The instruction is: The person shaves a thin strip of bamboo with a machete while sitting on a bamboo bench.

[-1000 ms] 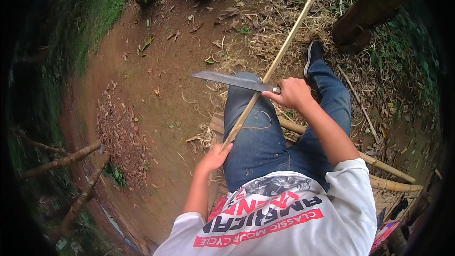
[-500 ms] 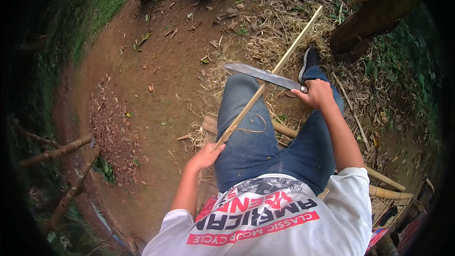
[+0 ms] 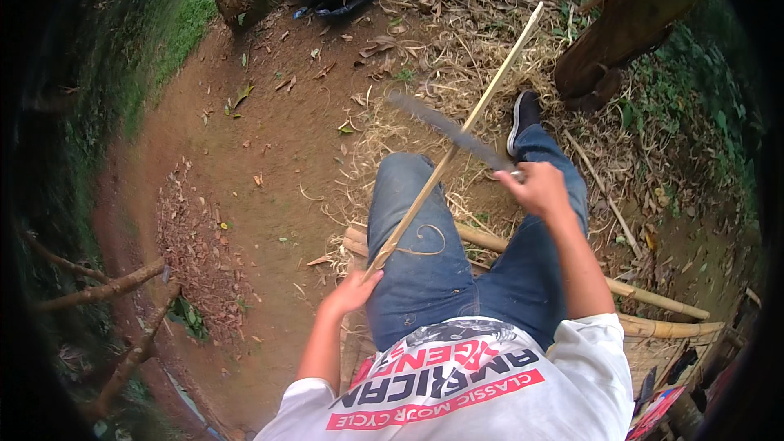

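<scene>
A person sits on the ground and is shaving a long thin bamboo stick (image 3: pixel 457 143) with a big knife (image 3: pixel 445 131). The left hand (image 3: pixel 353 292) is closed around the near end of the stick, down by the left knee. The stick lies across the left leg and points up to the far right. The right hand (image 3: pixel 539 189) is closed tight on the knife handle, and the blade lies across the stick about halfway along. It looks blurry, so it seems to be moving. One thin curl (image 3: pixel 425 241) hangs off the stick on the blue jeans (image 3: pixel 441 269), and lots of pale shavings (image 3: pixel 408 114) lie on the dirt, so plenty of scraping looks done. I think the job is in the middle, with more stick left to smooth.
</scene>
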Demonstrator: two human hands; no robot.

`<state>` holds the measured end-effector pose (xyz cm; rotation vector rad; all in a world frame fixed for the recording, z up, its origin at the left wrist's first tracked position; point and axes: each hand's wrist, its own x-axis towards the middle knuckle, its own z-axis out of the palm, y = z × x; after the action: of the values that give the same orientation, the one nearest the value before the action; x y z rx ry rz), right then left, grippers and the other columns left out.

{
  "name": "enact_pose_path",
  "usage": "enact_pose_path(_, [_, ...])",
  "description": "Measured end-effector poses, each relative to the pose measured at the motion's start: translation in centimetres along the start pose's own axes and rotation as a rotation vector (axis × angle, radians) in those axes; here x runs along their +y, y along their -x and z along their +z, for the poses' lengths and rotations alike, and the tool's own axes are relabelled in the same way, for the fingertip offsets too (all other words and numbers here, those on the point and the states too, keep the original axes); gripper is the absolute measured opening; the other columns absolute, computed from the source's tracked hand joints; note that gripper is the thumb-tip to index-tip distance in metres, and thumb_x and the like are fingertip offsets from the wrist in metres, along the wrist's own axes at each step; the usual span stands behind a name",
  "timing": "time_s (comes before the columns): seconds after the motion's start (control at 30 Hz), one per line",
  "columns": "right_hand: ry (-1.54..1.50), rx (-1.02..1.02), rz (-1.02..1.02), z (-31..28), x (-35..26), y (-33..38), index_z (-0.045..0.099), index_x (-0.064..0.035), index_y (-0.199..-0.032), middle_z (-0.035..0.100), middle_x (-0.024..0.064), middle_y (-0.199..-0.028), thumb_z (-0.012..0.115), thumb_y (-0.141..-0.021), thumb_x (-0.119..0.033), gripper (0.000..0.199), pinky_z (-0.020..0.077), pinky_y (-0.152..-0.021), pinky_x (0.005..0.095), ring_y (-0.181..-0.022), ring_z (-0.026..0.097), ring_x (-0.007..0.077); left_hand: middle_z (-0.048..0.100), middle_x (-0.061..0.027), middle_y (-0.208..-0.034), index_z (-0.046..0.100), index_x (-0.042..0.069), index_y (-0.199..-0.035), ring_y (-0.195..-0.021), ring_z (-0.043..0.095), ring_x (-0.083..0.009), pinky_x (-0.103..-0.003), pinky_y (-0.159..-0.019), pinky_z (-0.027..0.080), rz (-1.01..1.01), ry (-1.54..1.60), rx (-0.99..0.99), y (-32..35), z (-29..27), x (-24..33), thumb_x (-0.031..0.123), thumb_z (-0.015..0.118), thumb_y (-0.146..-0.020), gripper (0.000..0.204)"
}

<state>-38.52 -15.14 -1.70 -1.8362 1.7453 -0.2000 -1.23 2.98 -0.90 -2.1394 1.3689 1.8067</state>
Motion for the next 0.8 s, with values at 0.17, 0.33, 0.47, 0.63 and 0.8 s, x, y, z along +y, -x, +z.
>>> enact_pose_path(0.17, [0.128, -0.141, -0.289, 6.2, -6.0, -1.8, 0.069, -0.001, -0.064, 0.063, 0.0206, -0.059, 0.049, -0.078, -0.08, 0.083, 0.0539, -0.057, 0.0452, -0.058, 0.065, 0.0384, 0.053, -0.0022, -0.067, 0.059, -0.002, -0.085, -0.067, 0.048, -0.0117, -0.033, -0.064, 0.045, 0.028, 0.067, 0.064, 0.1, 0.3, -0.3, 0.037, 0.052, -0.101, 0.043])
enact_pose_path(0.33, [0.152, -0.137, -0.359, 5.8, -5.4, -4.1, 0.067, -0.0006, -0.062, 0.062, 0.0196, -0.059, 0.047, -0.078, -0.082, 0.085, 0.053, -0.055, 0.045, -0.058, 0.065, 0.0366, 0.044, 0.0033, -0.059, 0.048, 0.008, -0.068, -0.054, 0.041, -0.0089, -0.029, -0.05, 0.037, -0.01, 0.105, 0.038, -0.3, 0.3, -2.1, 0.041, 0.051, -0.101, 0.046])
enact_pose_path(0.47, [0.24, -0.094, -0.341, 4.4, -2.7, -5.6, 0.064, 0.0002, -0.059, 0.061, 0.0193, -0.058, 0.046, -0.077, -0.083, 0.087, 0.0521, -0.055, 0.0446, -0.059, 0.065, 0.0368, 0.043, 0.0041, -0.059, 0.048, 0.008, -0.068, -0.054, 0.04, -0.0088, -0.029, -0.05, 0.036, -0.044, 0.121, 0.025, -0.4, 0.4, -1.4, 0.043, 0.052, -0.1, 0.048])
enact_pose_path(0.63, [0.299, -0.059, -0.365, 3.5, -0.4, -5.9, 0.064, -0.0026, -0.059, 0.061, 0.0178, -0.057, 0.049, -0.077, -0.081, 0.082, 0.0503, -0.053, 0.0451, -0.056, 0.063, 0.0368, 0.045, 0.0039, -0.06, 0.048, 0.007, -0.067, -0.055, 0.039, -0.0089, -0.029, -0.05, 0.035, -0.032, 0.163, -0.001, -0.4, 0.4, -2.1, 0.045, 0.052, -0.099, 0.05])
enact_pose_path(0.8, [0.312, 0.009, -0.335, 1.8, 2.1, -5.6, 0.065, -0.0054, -0.06, 0.061, 0.016, -0.057, 0.054, -0.076, -0.078, 0.076, 0.051, -0.056, 0.045, -0.057, 0.064, 0.0362, 0.045, 0.0037, -0.06, 0.049, 0.006, -0.067, -0.056, 0.04, -0.0091, -0.029, -0.051, 0.036, -0.013, 0.127, -0.012, -0.3, 0.2, -1.9, 0.043, 0.052, -0.1, 0.049])
